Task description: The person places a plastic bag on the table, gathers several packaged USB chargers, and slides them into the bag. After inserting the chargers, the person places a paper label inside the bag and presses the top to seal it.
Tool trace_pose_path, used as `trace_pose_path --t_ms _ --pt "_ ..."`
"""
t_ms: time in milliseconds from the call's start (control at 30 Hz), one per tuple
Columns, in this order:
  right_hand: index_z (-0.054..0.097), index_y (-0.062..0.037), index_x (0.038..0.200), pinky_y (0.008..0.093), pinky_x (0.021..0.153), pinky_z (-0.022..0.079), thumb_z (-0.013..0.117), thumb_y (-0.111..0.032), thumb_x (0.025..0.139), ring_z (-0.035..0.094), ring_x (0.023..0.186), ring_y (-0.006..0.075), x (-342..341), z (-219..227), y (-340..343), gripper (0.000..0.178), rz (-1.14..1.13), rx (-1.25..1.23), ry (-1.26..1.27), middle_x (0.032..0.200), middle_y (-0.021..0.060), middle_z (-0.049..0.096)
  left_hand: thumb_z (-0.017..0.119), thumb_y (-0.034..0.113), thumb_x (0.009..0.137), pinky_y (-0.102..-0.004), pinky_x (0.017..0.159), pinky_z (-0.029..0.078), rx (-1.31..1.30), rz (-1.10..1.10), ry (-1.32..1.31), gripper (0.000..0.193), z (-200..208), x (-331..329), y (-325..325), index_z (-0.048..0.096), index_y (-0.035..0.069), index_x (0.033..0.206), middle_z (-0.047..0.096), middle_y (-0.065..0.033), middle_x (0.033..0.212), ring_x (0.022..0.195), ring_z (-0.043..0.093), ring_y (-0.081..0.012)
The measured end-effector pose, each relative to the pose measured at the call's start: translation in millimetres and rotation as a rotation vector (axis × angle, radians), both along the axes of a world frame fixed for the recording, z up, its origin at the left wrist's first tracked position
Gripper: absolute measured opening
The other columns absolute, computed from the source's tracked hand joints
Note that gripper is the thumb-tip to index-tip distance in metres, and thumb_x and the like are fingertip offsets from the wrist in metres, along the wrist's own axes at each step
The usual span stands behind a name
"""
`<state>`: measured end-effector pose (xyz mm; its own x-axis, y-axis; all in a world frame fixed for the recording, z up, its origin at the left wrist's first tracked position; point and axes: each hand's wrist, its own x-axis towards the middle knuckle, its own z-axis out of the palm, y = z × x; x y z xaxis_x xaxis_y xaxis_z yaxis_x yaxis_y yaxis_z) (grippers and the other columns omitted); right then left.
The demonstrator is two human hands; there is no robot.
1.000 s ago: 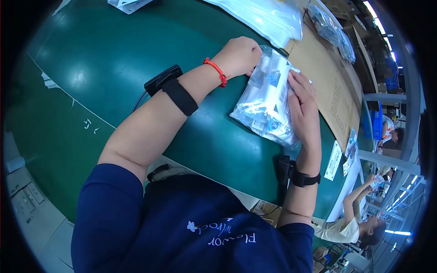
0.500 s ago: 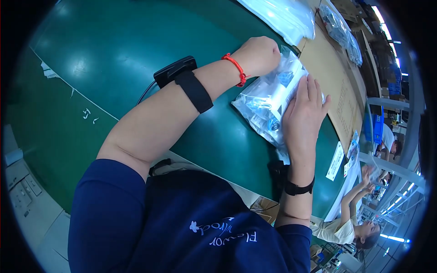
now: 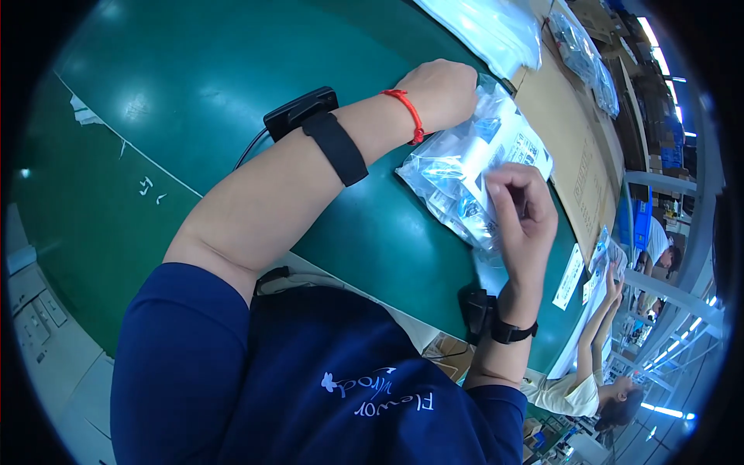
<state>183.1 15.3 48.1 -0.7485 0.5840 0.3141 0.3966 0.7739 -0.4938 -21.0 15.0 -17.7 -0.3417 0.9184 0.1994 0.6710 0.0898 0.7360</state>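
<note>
A clear plastic bag [image 3: 443,167] lies on the green table, with white printed paper and small blue-and-white parts inside. My left hand [image 3: 439,93] is closed in a fist at its far left corner; the fingertips are hidden, but the film bunches against them. Over the near right part of the bag, my right hand [image 3: 531,201] is curled, thumb and forefinger tips together in a pinch. Whether anything is between those tips is too blurred to tell.
Beyond the bag lie a brown cardboard sheet [image 3: 570,147] and white plastic bags [image 3: 488,31]. A paper label strip [image 3: 570,277] sits to the right. White scraps [image 3: 146,186] dot the left side. At the right, a co-worker [image 3: 577,391] reaches toward another bag.
My right hand has lifted off the bag and gone from flat to curled in a pinch, uncovering the printed paper. My left hand stays at the corner.
</note>
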Motion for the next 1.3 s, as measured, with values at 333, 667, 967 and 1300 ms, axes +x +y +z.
trace_pose_path --t_ms 333,667,967,1300 --pt "0.056 -0.0008 0.085 0.0228 0.076 0.044 0.067 0.005 0.080 0.056 0.083 0.0115 1 -3 23 0.013 0.179 -0.353 -0.034 0.090 0.0050 0.057 0.048 0.015 0.086 -0.0404 0.078 0.051 -0.012 -0.043 -0.012 0.023 -1 7 -1 0.066 0.001 0.093 0.067 -0.0184 0.090 0.084 0.064 -0.0338" --pt "0.056 -0.0013 0.097 0.0237 0.080 0.045 0.067 0.001 0.083 0.056 0.088 0.0113 9 -12 31 0.017 0.185 -0.348 0.066 0.096 0.0056 0.058 0.040 0.016 0.091 -0.0395 0.075 0.051 0.082 -0.121 -0.026 0.029 -1 -2 2 0.063 -0.001 0.096 0.066 -0.0189 0.084 0.078 0.066 -0.0312" --pt "0.047 -0.0007 0.131 0.0383 0.104 0.034 0.051 -0.020 0.095 0.044 0.126 0.0274 3 -9 31 0.041 -0.184 0.226 -0.150 0.133 0.0166 0.049 0.037 0.018 0.094 -0.0339 0.057 0.050 -0.121 -0.172 -0.290 0.032 8 -1 -4 0.061 -0.003 0.096 0.061 -0.0134 0.065 0.046 0.059 -0.0202" --pt "0.037 0.0027 0.139 0.0326 0.108 0.033 0.040 -0.025 0.100 0.041 0.130 0.0260 24 -56 49 0.047 -0.428 -0.784 0.819 0.139 0.0175 0.044 0.046 0.063 0.087 -0.0308 0.065 0.049 -0.205 -0.146 -0.258 0.067 25 3 -3 0.063 -0.002 0.085 0.061 -0.0131 0.069 0.066 0.061 -0.0210"
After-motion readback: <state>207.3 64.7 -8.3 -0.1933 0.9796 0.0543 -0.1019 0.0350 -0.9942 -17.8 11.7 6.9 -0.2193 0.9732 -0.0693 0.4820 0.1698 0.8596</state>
